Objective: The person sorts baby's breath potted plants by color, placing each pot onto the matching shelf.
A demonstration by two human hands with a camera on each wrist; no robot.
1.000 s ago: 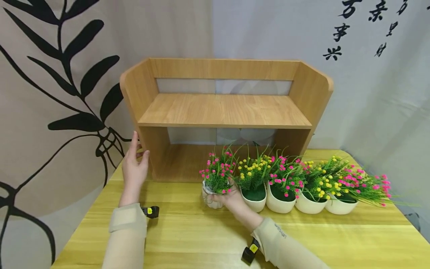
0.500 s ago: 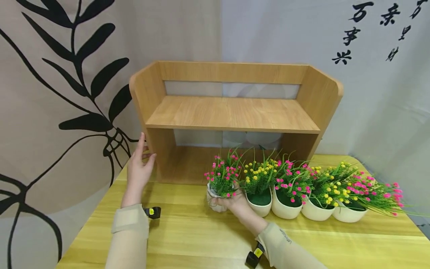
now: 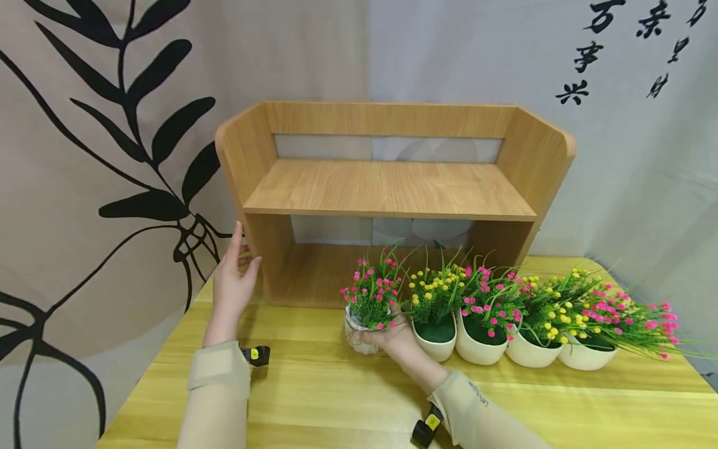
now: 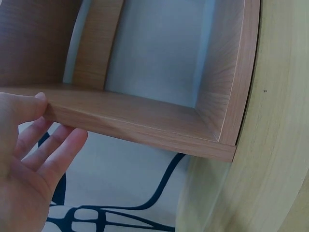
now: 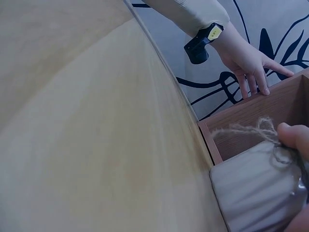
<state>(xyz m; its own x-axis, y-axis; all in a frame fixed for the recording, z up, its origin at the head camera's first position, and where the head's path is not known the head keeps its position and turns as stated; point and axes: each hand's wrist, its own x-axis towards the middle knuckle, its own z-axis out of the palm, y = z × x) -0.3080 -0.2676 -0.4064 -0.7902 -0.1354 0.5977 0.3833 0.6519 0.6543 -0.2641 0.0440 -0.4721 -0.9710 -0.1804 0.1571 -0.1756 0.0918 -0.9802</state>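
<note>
A wooden two-tier shelf (image 3: 387, 187) stands at the back of the yellow table (image 3: 336, 399). My left hand (image 3: 235, 274) rests against its left side panel (image 4: 145, 123), thumb on the front edge and straight fingers along the outer face. My right hand (image 3: 392, 337) grips a small white pot (image 3: 356, 333) of pink flowers, the leftmost in a row in front of the shelf. In the right wrist view the pot (image 5: 256, 193) has twine round it and my thumb (image 5: 294, 137) lies on it. The pot's base looks to be on the table.
To the right of the held pot stand a yellow-flowered pot (image 3: 434, 337), a pink one (image 3: 482, 346), another yellow one (image 3: 530, 349) and a pink one (image 3: 586, 355). A leaf-print curtain (image 3: 112, 156) hangs close behind and to the left of the shelf.
The head view has shifted a little, so everything sits slightly further right in frame. Both hands keep their places on the shelf side and the pot.
</note>
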